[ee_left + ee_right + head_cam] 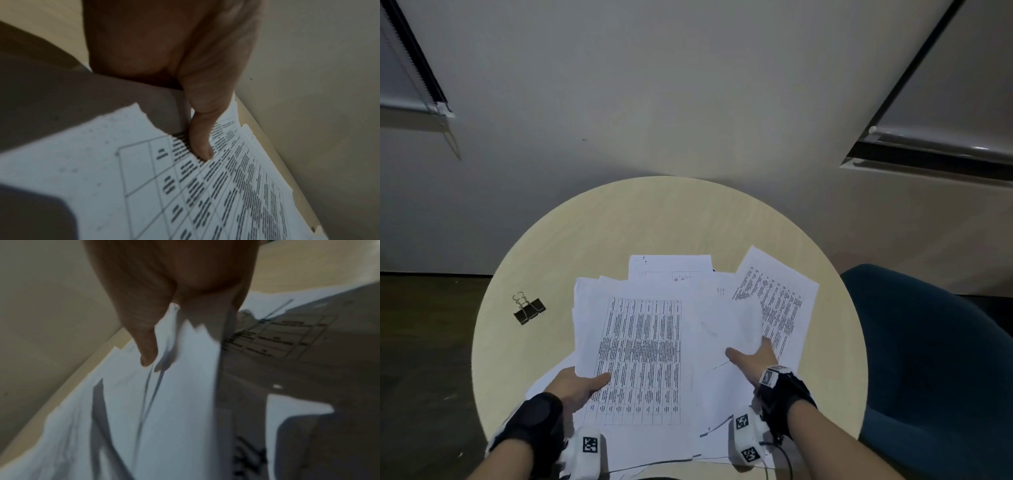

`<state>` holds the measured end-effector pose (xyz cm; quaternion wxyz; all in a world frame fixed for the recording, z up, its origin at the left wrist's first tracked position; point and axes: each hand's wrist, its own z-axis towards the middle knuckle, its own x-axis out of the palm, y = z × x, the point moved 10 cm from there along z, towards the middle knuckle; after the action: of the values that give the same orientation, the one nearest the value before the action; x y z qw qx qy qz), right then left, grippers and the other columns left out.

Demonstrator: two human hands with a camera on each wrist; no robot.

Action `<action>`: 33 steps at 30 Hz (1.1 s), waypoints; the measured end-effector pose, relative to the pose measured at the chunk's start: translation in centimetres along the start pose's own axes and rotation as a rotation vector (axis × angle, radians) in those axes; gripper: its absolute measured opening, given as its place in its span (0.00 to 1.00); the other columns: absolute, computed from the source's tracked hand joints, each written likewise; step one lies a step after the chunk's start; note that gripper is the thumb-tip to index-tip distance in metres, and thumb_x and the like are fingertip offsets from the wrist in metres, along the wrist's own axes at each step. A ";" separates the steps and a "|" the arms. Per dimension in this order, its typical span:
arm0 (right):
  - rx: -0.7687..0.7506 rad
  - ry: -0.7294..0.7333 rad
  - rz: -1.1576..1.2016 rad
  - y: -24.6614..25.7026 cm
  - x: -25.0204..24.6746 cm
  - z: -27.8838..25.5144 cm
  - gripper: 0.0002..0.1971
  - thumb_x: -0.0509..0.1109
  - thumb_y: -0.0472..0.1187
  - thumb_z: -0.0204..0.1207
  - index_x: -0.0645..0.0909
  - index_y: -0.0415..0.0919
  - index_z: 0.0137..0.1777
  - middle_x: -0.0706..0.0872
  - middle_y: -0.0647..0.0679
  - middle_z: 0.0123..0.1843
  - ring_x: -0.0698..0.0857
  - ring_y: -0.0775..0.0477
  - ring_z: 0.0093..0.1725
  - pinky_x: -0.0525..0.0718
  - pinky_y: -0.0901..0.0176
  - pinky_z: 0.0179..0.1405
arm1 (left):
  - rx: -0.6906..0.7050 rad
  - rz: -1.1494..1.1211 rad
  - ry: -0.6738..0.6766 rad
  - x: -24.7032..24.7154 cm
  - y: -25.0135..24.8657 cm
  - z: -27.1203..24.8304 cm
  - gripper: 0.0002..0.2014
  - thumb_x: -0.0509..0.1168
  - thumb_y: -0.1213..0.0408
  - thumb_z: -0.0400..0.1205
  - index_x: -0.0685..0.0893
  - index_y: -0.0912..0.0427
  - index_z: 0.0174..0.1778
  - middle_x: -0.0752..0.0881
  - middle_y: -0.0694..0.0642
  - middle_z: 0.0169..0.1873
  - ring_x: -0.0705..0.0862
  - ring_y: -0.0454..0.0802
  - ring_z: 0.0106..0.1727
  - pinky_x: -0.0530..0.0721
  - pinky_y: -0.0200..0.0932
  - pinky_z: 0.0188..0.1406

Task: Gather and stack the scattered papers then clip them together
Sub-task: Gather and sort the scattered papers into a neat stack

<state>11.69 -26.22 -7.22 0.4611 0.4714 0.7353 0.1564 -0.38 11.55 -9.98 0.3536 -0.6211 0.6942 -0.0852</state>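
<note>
Several white printed papers (643, 346) lie overlapping on the round table (585, 240). My left hand (582, 383) grips the left bunch, thumb on top of a sheet with a printed table (205, 186); its fingers are hidden beneath. My right hand (750, 359) holds a blank sheet (726, 329) from the right side, thumb on top (147, 352), fingers hidden under the paper. One printed sheet (777, 298) lies askew at the right, another (671, 267) sticks out at the back. A black binder clip (529, 310) sits alone on the table's left.
A blue chair (928, 359) stands close to the table's right edge. A pale wall rises directly behind the table. Dark floor (424, 342) shows on the left. Bare tabletop lies behind the papers and around the clip.
</note>
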 end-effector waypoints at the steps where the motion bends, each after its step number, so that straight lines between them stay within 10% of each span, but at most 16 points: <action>1: -0.038 0.052 0.026 0.9 0.7 -0.1 0.30 0.80 0.47 0.67 0.74 0.39 0.66 0.86 0.45 0.53 0.85 0.42 0.51 0.83 0.52 0.49 | -0.010 0.017 0.019 0.0 0.1 -0.1 0.19 0.72 0.51 0.77 0.79 0.61 0.54 0.86 0.55 0.39 0.83 0.57 0.41 0.79 0.44 0.36; 8: -0.116 -0.097 -0.098 4.4 -2.2 -1.1 0.08 0.74 0.43 0.73 0.84 0.41 0.48 0.89 0.43 0.42 0.85 0.42 0.38 0.78 0.63 0.31 | -0.095 0.009 -0.015 -0.1 0.4 -1.0 0.42 0.64 0.44 0.81 0.58 0.69 0.81 0.71 0.65 0.76 0.76 0.68 0.68 0.78 0.53 0.63; 15: -0.098 -0.321 -0.051 6.0 -10.9 -1.9 0.05 0.67 0.35 0.75 0.82 0.33 0.44 0.85 0.38 0.40 0.80 0.40 0.35 0.73 0.61 0.30 | -0.045 -0.093 0.031 0.5 -0.3 -1.6 0.18 0.62 0.57 0.85 0.73 0.67 0.64 0.76 0.55 0.35 0.73 0.53 0.37 0.71 0.47 0.50; 20: -0.183 -0.585 0.079 8.8 -16.7 -5.0 0.07 0.66 0.35 0.74 0.81 0.30 0.44 0.82 0.35 0.37 0.74 0.42 0.29 0.68 0.62 0.25 | -0.046 -0.142 0.071 0.4 -0.1 -1.1 0.17 0.62 0.58 0.85 0.73 0.67 0.62 0.80 0.56 0.37 0.76 0.56 0.38 0.72 0.46 0.46; 28: -0.829 -0.876 0.382 18.4 -19.5 -14.1 0.04 0.68 0.39 0.75 0.77 0.42 0.40 0.76 0.48 0.30 0.74 0.47 0.32 0.74 0.58 0.34 | -0.064 -0.143 0.094 0.6 0.7 0.3 0.19 0.65 0.56 0.83 0.82 0.71 0.58 0.83 0.64 0.34 0.76 0.58 0.36 0.71 0.45 0.40; 33: -1.270 -0.429 0.047 21.0 -8.7 -18.3 0.13 0.66 0.24 0.70 0.77 0.44 0.44 0.78 0.55 0.33 0.75 0.60 0.32 0.72 0.72 0.32 | -0.097 -0.145 0.111 0.8 0.5 -0.1 0.16 0.65 0.53 0.83 0.78 0.64 0.54 0.86 0.63 0.45 0.82 0.65 0.50 0.78 0.57 0.60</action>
<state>9.21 -19.09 20.95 0.7812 0.1452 0.3822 0.4717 -0.78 10.92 -10.46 0.2771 -0.6804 0.6693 -0.1109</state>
